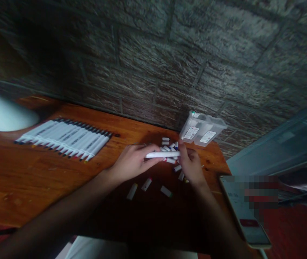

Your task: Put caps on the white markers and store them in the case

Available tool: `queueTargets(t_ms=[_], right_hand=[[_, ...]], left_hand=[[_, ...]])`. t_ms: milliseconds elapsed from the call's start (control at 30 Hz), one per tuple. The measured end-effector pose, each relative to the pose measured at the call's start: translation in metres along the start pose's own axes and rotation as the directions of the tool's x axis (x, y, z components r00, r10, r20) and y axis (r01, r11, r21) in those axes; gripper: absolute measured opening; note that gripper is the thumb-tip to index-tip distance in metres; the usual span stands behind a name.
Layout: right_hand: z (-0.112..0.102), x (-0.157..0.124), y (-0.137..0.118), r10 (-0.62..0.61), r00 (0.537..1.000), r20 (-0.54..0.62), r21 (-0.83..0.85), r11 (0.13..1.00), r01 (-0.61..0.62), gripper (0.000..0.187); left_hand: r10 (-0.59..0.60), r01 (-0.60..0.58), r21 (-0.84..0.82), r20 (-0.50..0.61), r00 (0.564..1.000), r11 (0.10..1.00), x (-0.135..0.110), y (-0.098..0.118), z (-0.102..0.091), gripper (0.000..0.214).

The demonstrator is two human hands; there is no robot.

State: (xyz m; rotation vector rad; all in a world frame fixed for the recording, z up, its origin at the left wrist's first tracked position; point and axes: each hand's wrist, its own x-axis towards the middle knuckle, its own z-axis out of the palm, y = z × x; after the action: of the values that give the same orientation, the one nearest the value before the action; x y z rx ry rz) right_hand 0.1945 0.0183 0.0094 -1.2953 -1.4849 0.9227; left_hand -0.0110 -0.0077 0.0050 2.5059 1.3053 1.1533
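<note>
Between my two hands a white marker [162, 154] lies sideways above the table. My left hand [133, 162] is closed on its left end. My right hand [191, 163] grips the right end, with its fingers partly hidden. Beneath and behind the marker is a pile of white marker caps [173, 146] with coloured ends. Nearer to me lie a yellow-ended cap [132, 191], a pink-ended cap [146, 184] and a green-ended cap [166, 191]. Over to the left, a row of uncapped markers [67, 138] lies side by side on the wood.
Two clear plastic holders [204, 129] with labels stand at the back right, against the brick wall [142, 64]. A white lamp-like object [8, 113] stands at the far left. A phone [246, 212] sits by the right edge of the wooden table [35, 183].
</note>
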Motion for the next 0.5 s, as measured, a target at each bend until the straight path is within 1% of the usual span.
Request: queueTargets(t_ms=[100,167,267,400,500], right_hand=[[-0.003,0.002,-0.002,-0.049,0.999,-0.008,0.013,0.999,0.049,0.057],[-0.004,0.003,-0.002,-0.082,0.997,0.014,0.03,0.996,0.082,0.055],[-0.006,0.003,-0.002,-0.153,0.987,0.052,0.047,0.988,0.151,0.049],[-0.011,0.004,-0.002,-0.204,0.97,0.134,0.023,0.979,0.203,0.042],[-0.019,0.005,-0.004,-0.203,0.946,0.251,0.035,0.979,0.201,0.038]], left_hand=[[0.022,-0.022,-0.013,-0.042,0.999,1.0,0.001,-0.002,-0.002,0.02],[0.028,-0.03,-0.025,-0.06,0.998,0.999,0.001,-0.002,-0.003,0.022],[0.001,-0.004,-0.06,-0.052,0.999,0.998,0.001,-0.001,-0.003,0.024],[-0.087,0.095,-0.177,0.051,0.995,0.98,0.002,0.002,-0.006,0.023],[-0.146,0.197,-0.334,0.173,0.974,0.922,0.005,0.003,-0.008,0.025]])
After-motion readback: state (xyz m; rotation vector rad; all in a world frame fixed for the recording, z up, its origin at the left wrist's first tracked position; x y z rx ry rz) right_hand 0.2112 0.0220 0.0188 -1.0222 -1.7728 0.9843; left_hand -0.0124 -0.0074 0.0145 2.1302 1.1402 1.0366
